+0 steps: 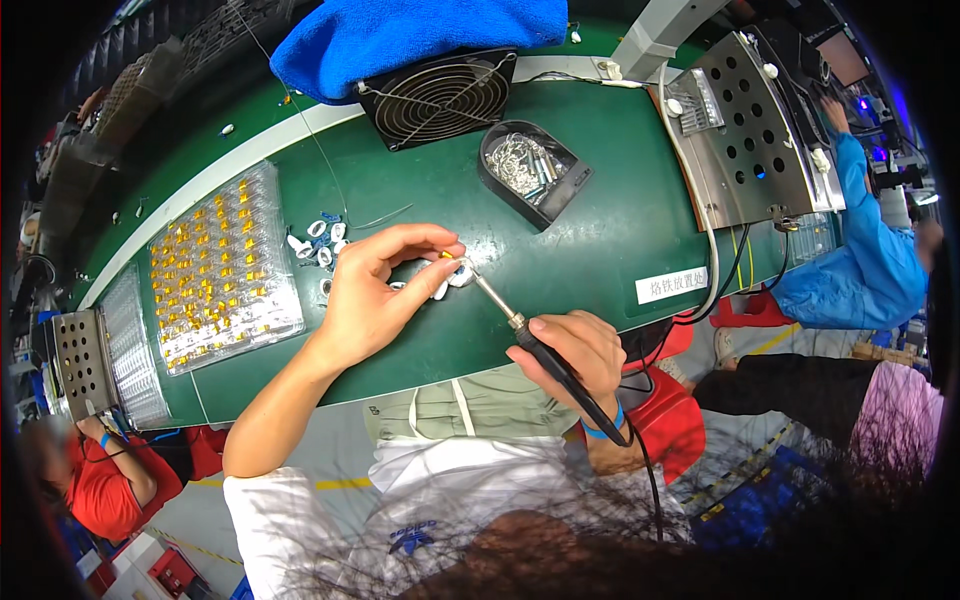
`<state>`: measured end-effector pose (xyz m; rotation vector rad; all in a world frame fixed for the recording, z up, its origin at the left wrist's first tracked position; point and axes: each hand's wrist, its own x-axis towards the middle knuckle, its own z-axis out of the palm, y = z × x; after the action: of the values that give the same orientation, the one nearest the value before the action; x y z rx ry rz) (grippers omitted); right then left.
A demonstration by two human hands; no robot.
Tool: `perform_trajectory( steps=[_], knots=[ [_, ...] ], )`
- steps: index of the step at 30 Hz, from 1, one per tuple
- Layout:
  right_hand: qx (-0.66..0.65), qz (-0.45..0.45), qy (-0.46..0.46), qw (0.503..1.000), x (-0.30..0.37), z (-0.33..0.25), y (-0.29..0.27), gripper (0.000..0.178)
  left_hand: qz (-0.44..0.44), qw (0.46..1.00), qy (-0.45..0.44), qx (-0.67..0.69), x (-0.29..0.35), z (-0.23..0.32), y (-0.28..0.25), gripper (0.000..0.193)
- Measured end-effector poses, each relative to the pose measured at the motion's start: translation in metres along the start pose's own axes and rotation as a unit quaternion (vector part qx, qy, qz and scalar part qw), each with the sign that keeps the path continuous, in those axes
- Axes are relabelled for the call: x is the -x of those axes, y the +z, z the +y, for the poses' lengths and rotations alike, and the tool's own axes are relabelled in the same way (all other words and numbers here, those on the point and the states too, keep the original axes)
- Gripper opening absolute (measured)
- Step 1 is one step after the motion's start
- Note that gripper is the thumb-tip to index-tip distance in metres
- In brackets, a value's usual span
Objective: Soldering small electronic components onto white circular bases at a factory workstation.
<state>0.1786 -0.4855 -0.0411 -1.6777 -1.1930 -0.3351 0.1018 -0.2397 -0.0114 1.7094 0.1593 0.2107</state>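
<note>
My left hand [372, 300] pinches a small part with a yellow-orange bit [447, 255] between thumb and forefinger, above the green bench. Like a pen, my right hand [582, 365] grips a soldering iron [548, 362] by its black handle. The iron's metal tip reaches up to the small part at my left fingertips; whether they touch I cannot tell. Just below lie small white pieces [460, 277], partly hidden by my left hand. More white and blue ring-like pieces [318, 230] are scattered left of that hand, beside a thin wire [385, 217].
A clear tray of yellow parts [285, 290] lies at left. Behind stand a black fan [437, 100] under a blue towel [420, 40] and a black bin [553, 205] of metal bits. A perforated metal box [720, 150] stands right. Co-workers sit in blue [840, 270] and red [110, 490].
</note>
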Motion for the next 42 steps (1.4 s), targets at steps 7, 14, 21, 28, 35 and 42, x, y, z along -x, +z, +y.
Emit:
perform_trajectory(
  steps=[7,14,21,28,35,42],
  knots=[
    [0.002,-0.007,0.004,1.0,0.0,-0.0001,-0.0009,0.044,-0.014,0.999,0.039,-0.028,-0.0003,0.0007,-0.0008,0.031],
    [-0.003,-0.006,0.0,1.0,-0.0012,-0.0007,0.0,0.045,-0.026,0.999,0.027,-0.038,0.0014,0.0024,-0.0033,0.039],
    [-0.002,-0.02,0.006,1.0,-0.0021,-0.0018,-0.0004,0.047,-0.033,0.997,0.03,-0.063,0.0009,0.0052,-0.0046,0.042],
    [0.009,0.002,0.007,1.0,0.0006,-0.0012,-0.0013,0.046,-0.035,0.993,0.058,-0.092,-0.0017,0.0048,-0.0029,0.036],
    [0.005,-0.001,0.01,1.0,-0.0005,-0.002,-0.0012,0.045,-0.036,0.994,0.044,-0.091,-0.0014,0.0082,-0.006,0.037],
    [-0.006,-0.018,0.014,1.0,-0.0014,-0.0016,-0.0015,0.046,-0.037,0.995,0.042,-0.086,-0.0005,0.0065,-0.0048,0.04]
  ],
)
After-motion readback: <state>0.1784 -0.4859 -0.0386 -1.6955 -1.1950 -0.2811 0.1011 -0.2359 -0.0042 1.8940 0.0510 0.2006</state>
